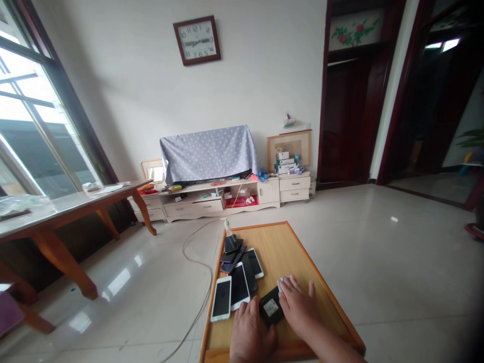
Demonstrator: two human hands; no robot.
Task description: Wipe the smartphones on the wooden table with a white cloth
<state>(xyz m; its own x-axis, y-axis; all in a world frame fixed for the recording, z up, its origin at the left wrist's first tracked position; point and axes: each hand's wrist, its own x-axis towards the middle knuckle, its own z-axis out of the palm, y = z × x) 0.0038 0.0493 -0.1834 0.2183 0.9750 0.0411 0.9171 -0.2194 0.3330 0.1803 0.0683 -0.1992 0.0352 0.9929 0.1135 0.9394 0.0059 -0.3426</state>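
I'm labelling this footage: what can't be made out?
Head view:
Print on the white paper label of the flat black rectangular object: too small.
Most of the small whitish object: the right hand covers it.
Whatever is beneath the blue-grey white-dotted cloth: hidden by it.
Green leafy plant: cut off by right edge.

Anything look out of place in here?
Slightly: rectangular dark and white-framed smartphones lie untidily overlapped along the left edge of the light wooden tabletop, and a long, thin, pale cable snakes loosely across the glossy tiled floor.

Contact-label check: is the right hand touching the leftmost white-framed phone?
No, the right hand is by the black device, well apart from the leftmost white-framed phone.
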